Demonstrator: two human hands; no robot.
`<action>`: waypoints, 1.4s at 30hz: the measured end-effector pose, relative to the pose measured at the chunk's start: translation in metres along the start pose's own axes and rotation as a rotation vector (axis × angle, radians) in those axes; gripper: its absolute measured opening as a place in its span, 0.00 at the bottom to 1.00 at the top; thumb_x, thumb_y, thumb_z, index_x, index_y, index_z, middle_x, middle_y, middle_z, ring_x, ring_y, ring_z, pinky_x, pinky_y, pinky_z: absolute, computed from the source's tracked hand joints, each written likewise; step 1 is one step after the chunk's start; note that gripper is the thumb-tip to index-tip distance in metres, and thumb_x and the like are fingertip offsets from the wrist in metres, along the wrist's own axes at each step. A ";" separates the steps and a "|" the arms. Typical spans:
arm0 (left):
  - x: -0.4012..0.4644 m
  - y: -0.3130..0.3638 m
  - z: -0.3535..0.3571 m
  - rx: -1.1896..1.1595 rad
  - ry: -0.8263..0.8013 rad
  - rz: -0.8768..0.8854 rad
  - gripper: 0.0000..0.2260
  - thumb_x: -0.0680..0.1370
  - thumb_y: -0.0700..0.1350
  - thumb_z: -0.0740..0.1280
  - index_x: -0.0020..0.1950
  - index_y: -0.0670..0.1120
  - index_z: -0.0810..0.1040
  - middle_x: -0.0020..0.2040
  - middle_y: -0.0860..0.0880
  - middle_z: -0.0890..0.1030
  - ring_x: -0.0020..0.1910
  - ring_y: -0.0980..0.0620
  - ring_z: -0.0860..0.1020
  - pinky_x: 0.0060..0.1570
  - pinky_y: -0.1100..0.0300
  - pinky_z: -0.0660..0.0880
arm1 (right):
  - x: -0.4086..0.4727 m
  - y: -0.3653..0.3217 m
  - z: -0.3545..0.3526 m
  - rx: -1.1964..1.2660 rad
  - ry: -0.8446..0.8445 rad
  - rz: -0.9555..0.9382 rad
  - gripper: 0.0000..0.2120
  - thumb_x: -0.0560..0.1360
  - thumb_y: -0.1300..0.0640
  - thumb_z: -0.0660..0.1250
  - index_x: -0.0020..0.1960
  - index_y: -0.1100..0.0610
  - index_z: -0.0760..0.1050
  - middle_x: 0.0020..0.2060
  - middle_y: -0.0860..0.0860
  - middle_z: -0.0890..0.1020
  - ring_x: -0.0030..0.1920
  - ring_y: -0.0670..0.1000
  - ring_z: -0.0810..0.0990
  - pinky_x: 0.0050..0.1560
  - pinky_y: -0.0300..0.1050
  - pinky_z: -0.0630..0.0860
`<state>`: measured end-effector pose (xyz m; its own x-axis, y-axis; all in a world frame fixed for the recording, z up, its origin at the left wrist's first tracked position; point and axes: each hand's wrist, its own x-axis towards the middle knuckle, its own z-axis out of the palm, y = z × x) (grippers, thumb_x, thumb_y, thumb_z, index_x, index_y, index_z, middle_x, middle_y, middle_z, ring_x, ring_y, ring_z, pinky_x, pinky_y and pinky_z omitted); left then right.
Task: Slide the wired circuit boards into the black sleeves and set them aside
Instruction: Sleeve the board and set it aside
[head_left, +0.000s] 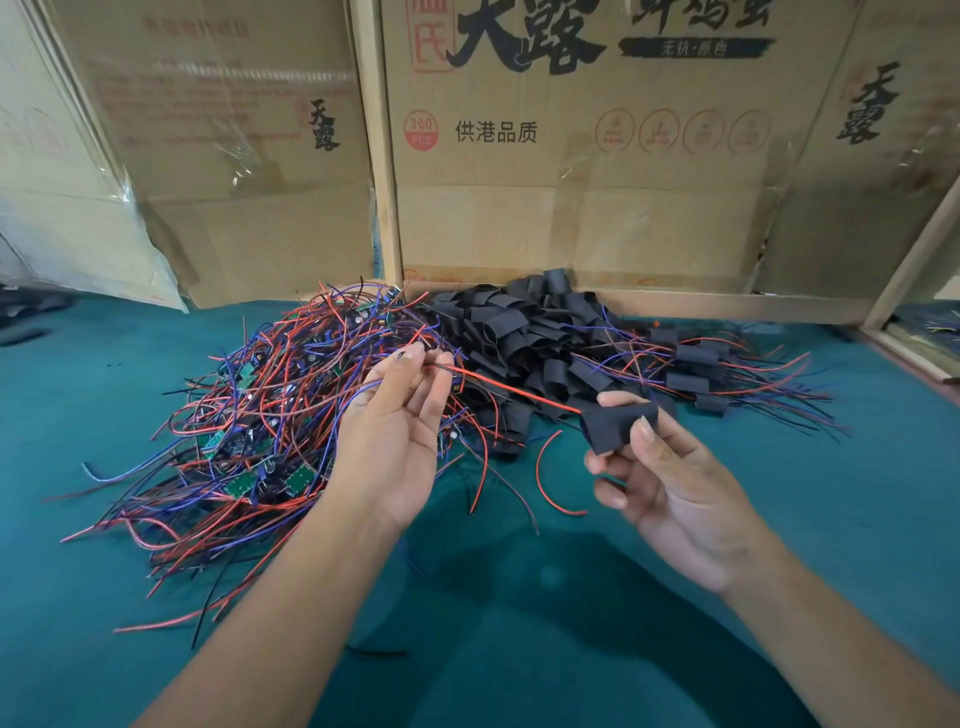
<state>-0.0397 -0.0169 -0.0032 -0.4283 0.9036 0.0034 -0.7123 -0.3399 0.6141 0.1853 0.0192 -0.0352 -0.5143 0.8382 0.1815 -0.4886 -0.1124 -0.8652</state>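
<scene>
My left hand (402, 415) was raised palm-up above the near edge of the tangle, its fingertips drawn together and pinching the red wire (511, 387) near one end. The rest of that hand was loosely curled, and a few blue and red strands from the heap trailed across the palm. From the pinch the red wire ran taut, down and to my right, straight into the open mouth of the black sleeve (615, 423). My right hand (670, 488) gripped that sleeve between the thumb on its near face and the fingers curled behind it, holding it clear of the cloth. I could not tell whether a board already sat inside the sleeve; the wire vanished at its left end.

Just behind and left of my left hand lay the pile of wired circuit boards (260, 415), small green boards showing among red, blue and black leads. Directly beyond the stretched wire sat the heap of empty sleeves (524, 332), touching the wired pile on its left. To the right of that heap, the finished sleeved boards (691, 364) lay with their leads fanning outward. Everything rested on the green cloth (831, 493), and printed cardboard boxes (571, 156) stood upright along the far edge
</scene>
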 end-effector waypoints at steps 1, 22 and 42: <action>0.000 0.000 0.000 -0.001 0.000 0.002 0.03 0.80 0.39 0.66 0.47 0.42 0.78 0.41 0.47 0.81 0.40 0.57 0.83 0.41 0.68 0.79 | 0.000 0.001 0.001 0.005 -0.002 0.002 0.26 0.63 0.46 0.82 0.57 0.53 0.82 0.43 0.51 0.81 0.40 0.50 0.80 0.32 0.40 0.71; -0.028 -0.046 0.009 0.099 -0.136 -0.065 0.09 0.73 0.40 0.71 0.52 0.44 0.79 0.55 0.40 0.85 0.52 0.46 0.85 0.47 0.63 0.80 | 0.001 0.009 0.013 0.123 0.119 -0.077 0.28 0.59 0.45 0.84 0.57 0.48 0.83 0.41 0.49 0.83 0.40 0.47 0.80 0.32 0.38 0.72; -0.044 -0.062 0.013 0.326 -0.319 -0.050 0.05 0.73 0.42 0.72 0.46 0.46 0.86 0.44 0.44 0.81 0.38 0.52 0.81 0.41 0.62 0.79 | 0.000 0.008 0.011 0.047 0.067 -0.061 0.25 0.61 0.45 0.83 0.56 0.50 0.82 0.40 0.49 0.82 0.37 0.46 0.77 0.34 0.39 0.72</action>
<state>0.0305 -0.0319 -0.0317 -0.1687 0.9694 0.1784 -0.4937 -0.2398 0.8359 0.1733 0.0128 -0.0371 -0.4350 0.8780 0.1997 -0.5511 -0.0842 -0.8302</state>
